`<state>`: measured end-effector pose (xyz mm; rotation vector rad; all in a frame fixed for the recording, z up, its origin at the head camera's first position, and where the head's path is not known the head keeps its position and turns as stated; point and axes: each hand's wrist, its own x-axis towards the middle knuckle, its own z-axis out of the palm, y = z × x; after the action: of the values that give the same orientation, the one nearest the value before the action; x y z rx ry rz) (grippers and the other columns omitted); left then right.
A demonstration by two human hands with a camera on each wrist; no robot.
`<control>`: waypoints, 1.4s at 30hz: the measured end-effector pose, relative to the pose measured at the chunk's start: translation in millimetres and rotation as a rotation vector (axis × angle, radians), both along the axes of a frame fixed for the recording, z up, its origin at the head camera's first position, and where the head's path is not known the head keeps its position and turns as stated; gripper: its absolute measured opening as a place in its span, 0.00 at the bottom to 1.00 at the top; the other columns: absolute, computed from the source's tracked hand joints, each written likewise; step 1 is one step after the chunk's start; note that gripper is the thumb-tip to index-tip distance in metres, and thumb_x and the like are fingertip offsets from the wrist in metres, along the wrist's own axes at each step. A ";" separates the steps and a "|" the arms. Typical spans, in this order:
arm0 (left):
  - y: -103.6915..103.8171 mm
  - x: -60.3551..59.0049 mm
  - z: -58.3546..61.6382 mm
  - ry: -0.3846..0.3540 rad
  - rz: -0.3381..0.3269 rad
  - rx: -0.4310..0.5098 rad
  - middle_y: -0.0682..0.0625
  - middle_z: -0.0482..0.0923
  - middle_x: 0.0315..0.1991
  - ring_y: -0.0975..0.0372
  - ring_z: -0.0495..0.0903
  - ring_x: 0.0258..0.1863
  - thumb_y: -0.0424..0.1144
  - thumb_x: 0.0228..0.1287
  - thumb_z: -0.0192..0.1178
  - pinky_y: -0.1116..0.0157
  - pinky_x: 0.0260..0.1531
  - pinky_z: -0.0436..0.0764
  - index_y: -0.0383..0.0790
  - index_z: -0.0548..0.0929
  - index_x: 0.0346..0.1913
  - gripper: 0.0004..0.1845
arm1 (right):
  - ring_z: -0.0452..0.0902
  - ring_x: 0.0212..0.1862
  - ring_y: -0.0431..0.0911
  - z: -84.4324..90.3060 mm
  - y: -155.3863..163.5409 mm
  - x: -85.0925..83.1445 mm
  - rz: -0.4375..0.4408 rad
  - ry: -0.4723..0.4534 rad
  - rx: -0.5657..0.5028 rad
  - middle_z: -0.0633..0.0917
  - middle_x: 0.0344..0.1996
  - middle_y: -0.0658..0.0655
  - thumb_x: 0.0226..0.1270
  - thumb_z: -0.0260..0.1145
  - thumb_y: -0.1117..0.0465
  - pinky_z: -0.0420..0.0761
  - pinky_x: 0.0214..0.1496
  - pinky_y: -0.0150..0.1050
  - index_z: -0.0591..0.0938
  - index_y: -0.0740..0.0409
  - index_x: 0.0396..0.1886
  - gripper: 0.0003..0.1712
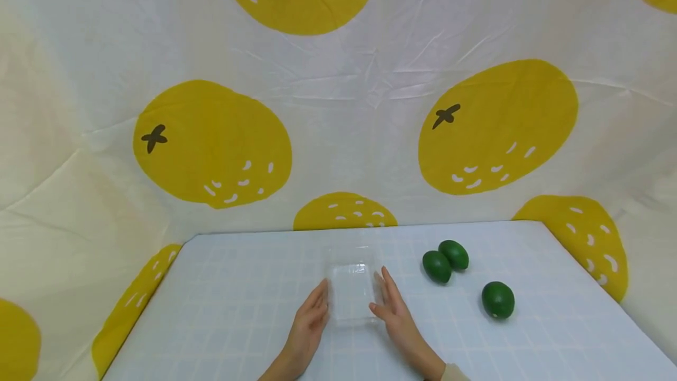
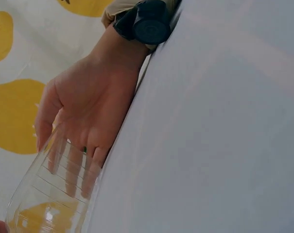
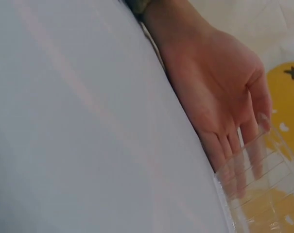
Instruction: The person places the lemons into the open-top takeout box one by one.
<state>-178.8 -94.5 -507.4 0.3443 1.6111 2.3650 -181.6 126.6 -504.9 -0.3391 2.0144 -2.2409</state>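
A clear plastic box rests on the table between my two hands. My left hand stands along its left wall, and in the left wrist view the straight fingers show through the ribbed plastic. On the opposite side, my right hand lies along the right wall, its fingers likewise extended and seen through the box. Both thumbs are by the upper rim. How firmly either hand touches the walls cannot be told. The box appears to have nothing in it.
Two dark green avocado-like fruits, one nearer and one behind it, touch each other right of the box. A third green fruit lies further right and closer. A pale checked cloth covers the table; a lemon-print curtain surrounds it.
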 end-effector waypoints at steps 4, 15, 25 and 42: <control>-1.3 1.0 1.2 -0.006 0.007 -0.006 0.37 0.32 0.79 0.48 0.31 0.77 0.34 0.77 0.40 0.49 0.73 0.36 0.31 0.37 0.78 0.35 | 0.30 0.77 0.64 -1.0 -0.2 0.6 -0.005 0.016 -0.023 0.41 0.78 0.69 0.71 0.56 0.68 0.42 0.73 0.61 0.38 0.60 0.80 0.48; -8.1 -6.9 -1.8 0.066 0.040 -0.096 0.40 0.35 0.80 0.51 0.37 0.78 0.38 0.79 0.41 0.81 0.64 0.58 0.33 0.39 0.79 0.35 | 0.40 0.76 0.66 -1.3 -0.9 -0.1 -0.093 0.068 -0.006 0.50 0.76 0.71 0.74 0.53 0.67 0.44 0.73 0.63 0.42 0.64 0.79 0.42; -14.1 -30.3 -14.1 0.680 0.264 -0.530 0.41 0.43 0.80 0.49 0.44 0.78 0.30 0.72 0.49 0.76 0.71 0.46 0.41 0.53 0.79 0.35 | 0.51 0.75 0.66 3.2 -1.0 -0.6 -0.200 0.070 0.085 0.59 0.73 0.71 0.75 0.54 0.64 0.54 0.72 0.63 0.48 0.65 0.77 0.38; -17.6 -35.7 -15.9 1.077 0.387 -0.918 0.42 0.54 0.77 0.41 0.54 0.74 0.41 0.71 0.51 0.48 0.73 0.54 0.33 0.64 0.73 0.31 | 0.61 0.69 0.44 79.1 83.0 7.1 -0.464 0.388 0.389 0.66 0.71 0.58 0.74 0.60 0.65 0.60 0.65 0.18 0.60 0.58 0.75 0.34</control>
<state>-214.6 -112.1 -523.3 1.2867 3.2079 1.2912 -174.5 209.6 -425.8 -0.3072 2.9320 -2.0431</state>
